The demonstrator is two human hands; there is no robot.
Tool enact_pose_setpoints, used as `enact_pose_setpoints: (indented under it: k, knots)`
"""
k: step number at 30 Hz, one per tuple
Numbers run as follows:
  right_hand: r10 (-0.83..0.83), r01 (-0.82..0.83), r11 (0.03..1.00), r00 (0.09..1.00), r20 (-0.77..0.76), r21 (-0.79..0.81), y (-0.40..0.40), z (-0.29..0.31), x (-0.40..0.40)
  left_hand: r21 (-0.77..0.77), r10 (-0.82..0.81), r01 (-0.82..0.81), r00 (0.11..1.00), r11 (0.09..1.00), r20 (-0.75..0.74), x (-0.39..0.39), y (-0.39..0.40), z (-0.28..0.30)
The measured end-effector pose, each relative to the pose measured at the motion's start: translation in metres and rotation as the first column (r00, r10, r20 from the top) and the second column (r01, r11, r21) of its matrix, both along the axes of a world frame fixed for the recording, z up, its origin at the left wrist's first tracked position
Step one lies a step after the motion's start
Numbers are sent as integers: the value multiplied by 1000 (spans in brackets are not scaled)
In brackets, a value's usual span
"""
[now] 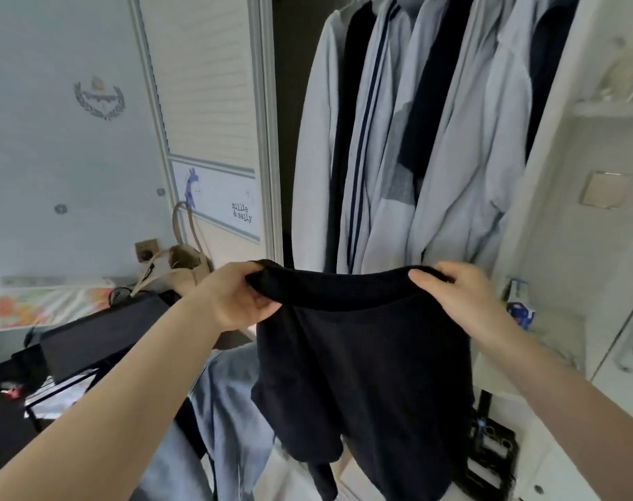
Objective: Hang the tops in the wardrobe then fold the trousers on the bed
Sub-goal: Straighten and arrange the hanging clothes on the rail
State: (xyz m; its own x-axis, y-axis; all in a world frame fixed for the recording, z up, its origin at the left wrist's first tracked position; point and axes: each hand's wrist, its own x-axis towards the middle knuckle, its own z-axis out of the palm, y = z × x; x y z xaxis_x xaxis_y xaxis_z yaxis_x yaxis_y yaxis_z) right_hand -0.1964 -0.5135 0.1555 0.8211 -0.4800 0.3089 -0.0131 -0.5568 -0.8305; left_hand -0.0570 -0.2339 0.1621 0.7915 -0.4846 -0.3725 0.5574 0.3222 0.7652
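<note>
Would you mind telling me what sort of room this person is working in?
Most likely a bedroom: an open wardrobe holds hanging light-blue shirts, a tote bag stands by the wall, and what looks like patterned bedding lies at left.

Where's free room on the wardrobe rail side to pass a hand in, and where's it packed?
A dark gap lies between the wardrobe door frame and the leftmost pale shirt. From there rightward, the hanging tops are packed edge to edge. Both hands, left hand and right hand, grip the black garment, which hangs in front of the wardrobe's lower opening.
</note>
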Motion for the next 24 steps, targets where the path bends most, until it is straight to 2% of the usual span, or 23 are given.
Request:
enact_pose_setpoints:
  k: [3, 5, 9, 13, 16, 18, 21, 24]
  knots:
    - [-124, 129, 991, 978, 167, -21, -32, 11, 36, 49, -160, 160, 987, 986, 13, 37, -30, 18]
    - [-146, 144, 989, 965, 218, 21, -41, 16, 56, 59, -199, 198, 979, 979, 29, 55, -40, 27]
    - [-99, 53, 985, 953, 287, 164, -63, 36, 112, -25, -33, 37, 990, 999, 136, 106, -77, 56]
    - [-42, -17, 982, 952, 304, 188, -74, 55, 162, -88, 146, -125, 941, 988, 304, 152, -102, 79]
    - [13, -56, 983, 970, 241, 174, -73, 60, 189, -158, 215, -168, 906, 973, 364, 170, -109, 95]
    - [91, -99, 990, 993, 82, 101, -71, 60, 209, -175, 261, -208, 885, 962, 384, 184, -112, 105]
    - [224, -226, 974, 966, -132, 1, -62, 57, 241, -190, 319, -263, 855, 946, 408, 208, -111, 118]
    - [269, -289, 954, 944, -191, -83, -51, 71, 273, -222, 356, -284, 824, 933, 441, 230, -103, 132]
